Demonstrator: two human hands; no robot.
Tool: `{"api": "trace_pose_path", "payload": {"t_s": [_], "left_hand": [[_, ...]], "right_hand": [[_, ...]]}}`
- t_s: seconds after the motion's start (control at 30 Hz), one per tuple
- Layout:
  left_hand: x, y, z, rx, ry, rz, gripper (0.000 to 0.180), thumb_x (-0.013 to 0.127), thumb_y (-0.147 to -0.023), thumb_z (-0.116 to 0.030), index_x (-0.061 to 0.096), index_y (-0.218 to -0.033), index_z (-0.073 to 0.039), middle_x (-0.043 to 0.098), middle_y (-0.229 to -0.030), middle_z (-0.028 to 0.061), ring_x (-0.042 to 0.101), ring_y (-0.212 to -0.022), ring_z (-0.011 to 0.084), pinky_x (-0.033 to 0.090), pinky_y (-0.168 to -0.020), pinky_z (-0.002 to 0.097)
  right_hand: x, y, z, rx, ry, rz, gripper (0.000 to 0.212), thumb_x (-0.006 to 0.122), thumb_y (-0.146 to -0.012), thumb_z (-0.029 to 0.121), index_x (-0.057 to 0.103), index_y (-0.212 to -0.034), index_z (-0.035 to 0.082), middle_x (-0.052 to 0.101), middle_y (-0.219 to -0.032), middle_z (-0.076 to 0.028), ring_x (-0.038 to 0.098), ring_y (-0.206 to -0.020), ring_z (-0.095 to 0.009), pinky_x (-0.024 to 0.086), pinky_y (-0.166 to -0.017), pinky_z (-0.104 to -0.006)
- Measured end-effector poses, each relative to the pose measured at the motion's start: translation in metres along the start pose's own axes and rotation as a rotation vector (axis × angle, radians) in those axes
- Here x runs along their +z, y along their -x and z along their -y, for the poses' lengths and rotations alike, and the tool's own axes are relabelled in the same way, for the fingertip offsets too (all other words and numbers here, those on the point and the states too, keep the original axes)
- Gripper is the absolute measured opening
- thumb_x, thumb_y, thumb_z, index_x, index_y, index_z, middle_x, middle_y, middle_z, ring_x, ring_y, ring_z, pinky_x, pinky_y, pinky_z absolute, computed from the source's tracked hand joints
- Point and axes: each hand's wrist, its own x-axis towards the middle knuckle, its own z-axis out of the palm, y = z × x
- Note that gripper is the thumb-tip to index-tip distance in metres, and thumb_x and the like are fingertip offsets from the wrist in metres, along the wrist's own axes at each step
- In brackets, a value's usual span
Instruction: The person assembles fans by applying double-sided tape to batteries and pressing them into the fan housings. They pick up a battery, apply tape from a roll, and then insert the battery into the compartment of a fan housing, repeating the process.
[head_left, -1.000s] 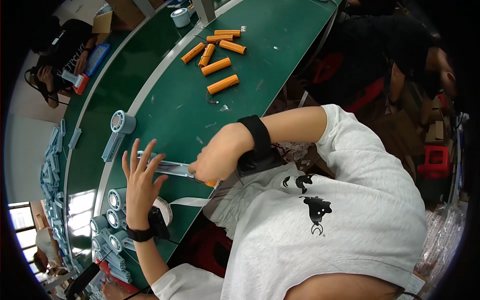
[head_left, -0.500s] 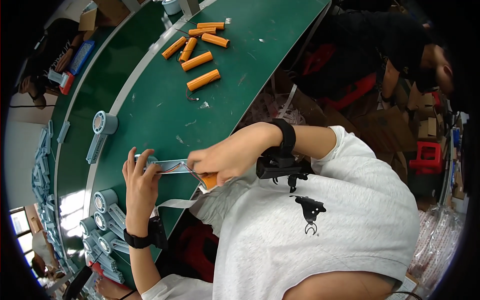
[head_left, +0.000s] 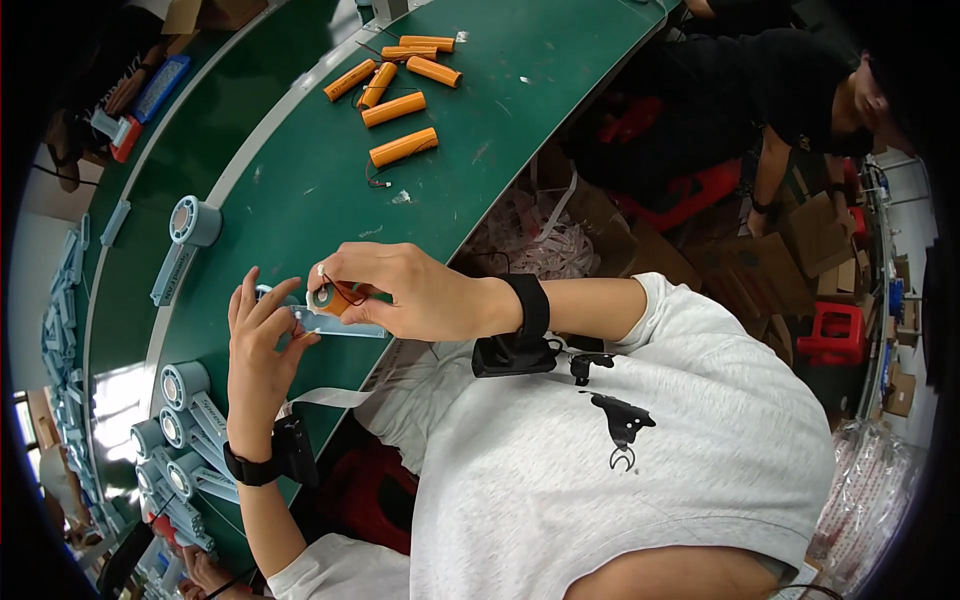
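Observation:
My right hand (head_left: 390, 285) grips an orange cylindrical battery (head_left: 328, 298), its end turned toward my left hand. Dark thin wires and a small white plug (head_left: 320, 270) show at the battery's end, by my right fingers. Just below lies an open light-blue handheld fan housing (head_left: 345, 328), partly covered by both hands. At the housing's round head, the thumb and index finger of my left hand (head_left: 262, 340) pinch together on what looks like a thin wire end. My other left fingers are spread upward.
Several orange batteries (head_left: 404, 147) lie on the green table (head_left: 300, 210) at the far side. A blue fan (head_left: 195, 222) rests near the metal rail; more fans (head_left: 185, 385) cluster at left. Co-workers sit at far right and far left. A red stool (head_left: 832, 335) stands at right.
My right hand has lifted the battery from the housing's near end and carried it left, toward my left hand. My left fingers have closed into a pinch.

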Motion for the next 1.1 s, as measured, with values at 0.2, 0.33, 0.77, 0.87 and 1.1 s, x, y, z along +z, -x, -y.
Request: {"api": "trace_pose_path", "payload": {"t_s": [0.2, 0.33, 0.77, 0.87, 1.1], "left_hand": [[0.005, 0.001, -0.003, 0.012, -0.019, -0.021, 0.026, 0.07, -0.059, 0.002, 0.045, -0.065, 0.001, 0.058, -0.107, 0.0084, 0.04, -0.115, 0.0391, 0.032, -0.095, 0.0473], [0.008, 0.002, 0.005, 0.027, 0.05, -0.036, 0.029, 0.07, -0.058, 0.003, 0.043, -0.063, 0.001, 0.059, -0.105, 0.0081, 0.04, -0.115, 0.0383, 0.032, -0.095, 0.047], [0.009, 0.006, 0.003, -0.034, 0.018, -0.051, 0.027, 0.07, -0.055, 0.006, 0.044, -0.062, 0.001, 0.058, -0.103, 0.0083, 0.041, -0.115, 0.0358, 0.033, -0.094, 0.044], [0.011, 0.004, 0.008, -0.003, -0.024, -0.045, 0.025, 0.068, -0.054, 0.008, 0.045, -0.062, 0.002, 0.058, -0.105, 0.0082, 0.041, -0.115, 0.035, 0.033, -0.095, 0.0429], [0.009, 0.008, 0.005, -0.027, 0.146, -0.165, 0.031, 0.067, -0.055, 0.011, 0.038, -0.059, 0.001, 0.054, -0.114, 0.0108, 0.044, -0.114, 0.0343, 0.039, -0.09, 0.0394]], "right_hand": [[0.011, 0.001, -0.001, -0.086, 0.031, 0.034, 0.03, 0.064, -0.071, 0.0, 0.049, -0.097, 0.001, 0.054, -0.084, -0.013, 0.055, -0.071, -0.029, 0.046, -0.062, -0.0351], [0.007, -0.003, 0.012, 0.088, 0.161, 0.087, 0.028, 0.063, -0.07, 0.0, 0.048, -0.094, -0.001, 0.056, -0.083, -0.012, 0.056, -0.072, -0.028, 0.045, -0.061, -0.0363], [0.017, -0.035, 0.025, 0.035, 0.607, 0.532, 0.018, 0.058, -0.069, -0.002, 0.049, -0.085, -0.002, 0.059, -0.075, -0.016, 0.06, -0.066, -0.031, 0.048, -0.058, -0.0387], [0.014, -0.05, 0.008, 0.015, 0.516, 0.692, 0.016, 0.058, -0.071, 0.002, 0.049, -0.084, -0.003, 0.059, -0.075, -0.017, 0.06, -0.066, -0.032, 0.047, -0.057, -0.0393], [0.008, -0.053, -0.002, 0.181, 0.445, 0.754, 0.02, 0.058, -0.072, 0.005, 0.054, -0.091, 0.002, 0.06, -0.075, -0.014, 0.06, -0.07, -0.03, 0.048, -0.06, -0.038]]}}
